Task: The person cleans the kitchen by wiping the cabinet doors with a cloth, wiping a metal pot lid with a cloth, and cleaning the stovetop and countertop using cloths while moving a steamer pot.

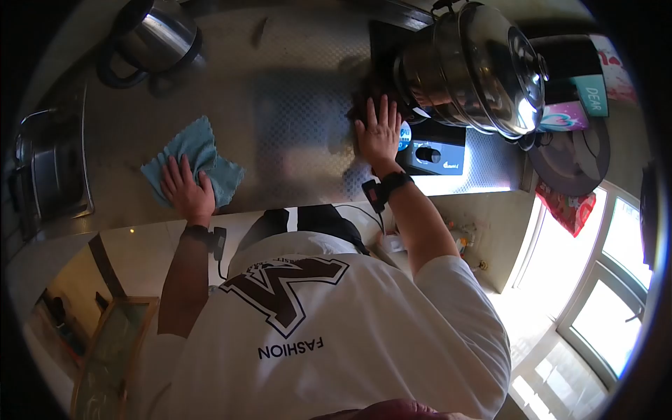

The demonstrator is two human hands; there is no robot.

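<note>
A teal cloth (201,145) with a scalloped edge lies rumpled on the textured metal counter (287,168). My left hand (187,192) rests flat on its lower part, fingers stretched out and thumb apart. Over at the right, my right hand (380,140) is spread palm down at the left edge of a gas stove (448,155), with nothing seen in it. Its fingertips point toward the base of a large steel steamer pot (455,70) with a lid. Both wrists wear black straps with small devices.
A steel kettle (168,35) stands at the back left. The sink (85,161) is set in at the far left. Colourful boxes (565,117), a dark round lid (581,157) and a red packet (568,208) are right of the pot. A glass door (602,308) stands lower right.
</note>
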